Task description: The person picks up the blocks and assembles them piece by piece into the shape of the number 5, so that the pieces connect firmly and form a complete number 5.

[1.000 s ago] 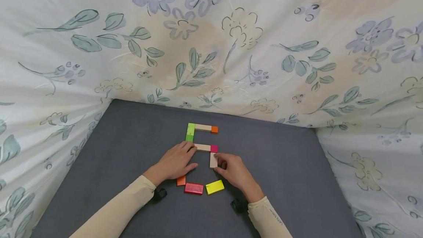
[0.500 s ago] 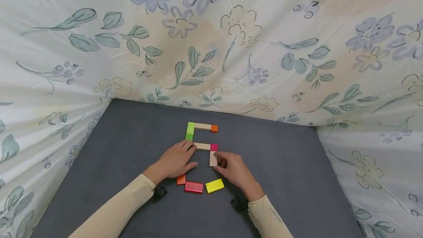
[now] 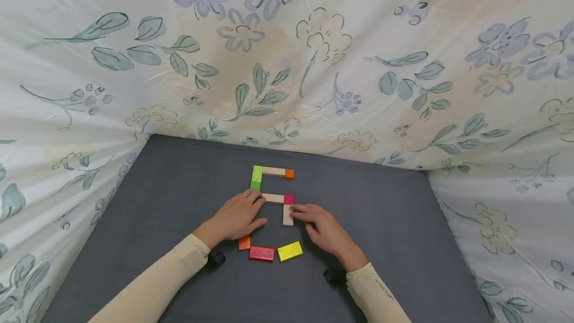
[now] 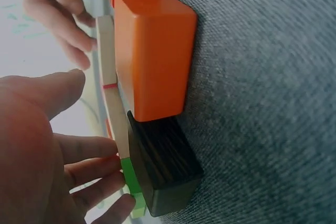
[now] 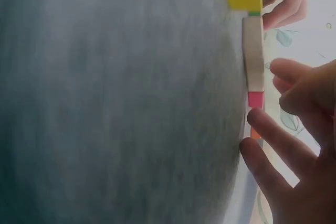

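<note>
Coloured blocks lie flat on a grey mat (image 3: pixel 381 213). A green block (image 3: pixel 256 177), a wooden block (image 3: pixel 273 171) and a small orange block (image 3: pixel 289 174) form the top row. Below lie a wooden block (image 3: pixel 273 198) and a pink block (image 3: pixel 289 199), with an upright-laid wooden block (image 3: pixel 287 215) under the pink one. My left hand (image 3: pixel 255 207) rests on the mat, its fingertips touching the middle wooden block's left end. My right hand (image 3: pixel 302 216) touches the vertical wooden block's right side with straight fingers (image 5: pixel 278 140). Neither hand holds anything.
An orange block (image 3: pixel 244 242), a red block (image 3: pixel 261 253) and a yellow block (image 3: pixel 289 251) lie loose near my wrists. A flowered sheet (image 3: pixel 287 64) walls in the mat at the back and both sides. The orange block (image 4: pixel 155 51) fills the left wrist view.
My right hand's fingers have straightened from curling by the vertical wooden block, and the wrist has slid a little right. The left hand and the blocks stay put.
</note>
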A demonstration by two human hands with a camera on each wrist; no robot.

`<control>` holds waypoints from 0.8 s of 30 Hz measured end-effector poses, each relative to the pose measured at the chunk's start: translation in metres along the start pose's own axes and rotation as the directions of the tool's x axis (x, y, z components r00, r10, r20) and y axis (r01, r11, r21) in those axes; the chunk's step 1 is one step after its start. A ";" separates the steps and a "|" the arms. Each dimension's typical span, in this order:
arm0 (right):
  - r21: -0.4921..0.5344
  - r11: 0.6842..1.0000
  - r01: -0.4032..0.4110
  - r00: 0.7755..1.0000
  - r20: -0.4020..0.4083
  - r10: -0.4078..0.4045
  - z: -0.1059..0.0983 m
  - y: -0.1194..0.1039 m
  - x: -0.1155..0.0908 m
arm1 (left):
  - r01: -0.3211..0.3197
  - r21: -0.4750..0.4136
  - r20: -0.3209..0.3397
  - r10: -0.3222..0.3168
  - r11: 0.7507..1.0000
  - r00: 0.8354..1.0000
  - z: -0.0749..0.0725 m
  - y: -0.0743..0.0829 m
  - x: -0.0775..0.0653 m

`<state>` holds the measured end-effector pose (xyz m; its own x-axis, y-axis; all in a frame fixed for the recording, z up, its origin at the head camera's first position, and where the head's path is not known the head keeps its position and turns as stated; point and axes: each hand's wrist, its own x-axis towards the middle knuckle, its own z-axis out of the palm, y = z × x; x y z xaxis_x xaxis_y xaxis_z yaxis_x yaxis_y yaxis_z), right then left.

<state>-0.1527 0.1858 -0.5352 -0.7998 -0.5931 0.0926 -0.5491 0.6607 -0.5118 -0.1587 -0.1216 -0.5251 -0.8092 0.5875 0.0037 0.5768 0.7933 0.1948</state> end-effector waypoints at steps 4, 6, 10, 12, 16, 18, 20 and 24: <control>-0.021 0.999 0.048 0.998 0.051 -0.046 -0.006 0.005 0.001 | 0.002 -0.013 0.001 -0.002 1.000 1.000 -0.001 0.000 0.000; -0.032 0.998 0.061 0.996 0.070 -0.059 -0.009 0.007 0.002 | 0.003 -0.019 0.001 -0.003 1.000 1.000 -0.001 0.000 0.000; -0.062 0.995 0.072 0.993 0.097 -0.065 -0.012 0.008 0.004 | 0.012 -0.026 -0.011 -0.012 1.000 1.000 0.000 -0.001 0.001; -0.074 0.995 0.072 0.992 0.106 -0.064 -0.014 0.007 0.006 | 0.013 -0.035 -0.024 -0.014 0.999 1.000 0.000 -0.001 0.002; -0.084 0.994 0.071 0.991 0.120 -0.060 -0.015 0.004 0.008 | 0.002 -0.042 -0.046 -0.004 0.999 0.999 -0.002 -0.001 0.004; -0.086 0.994 0.070 0.991 0.122 -0.060 -0.016 0.003 0.008 | -0.006 -0.034 -0.062 0.004 0.999 0.998 -0.003 0.001 0.004; -0.083 0.994 0.071 0.991 0.119 -0.061 -0.015 0.003 0.007 | -0.006 -0.021 -0.066 0.005 1.000 0.998 -0.004 0.002 0.005; -0.075 0.994 0.074 0.992 0.109 -0.066 -0.015 0.004 0.005 | -0.003 0.001 -0.067 0.003 1.000 0.998 -0.003 0.005 0.008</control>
<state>-0.1622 0.1924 -0.5236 -0.7307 -0.6819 0.0321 -0.6235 0.6476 -0.4380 -0.1622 -0.1136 -0.5208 -0.8134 0.5775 0.0701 0.5790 0.7919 0.1939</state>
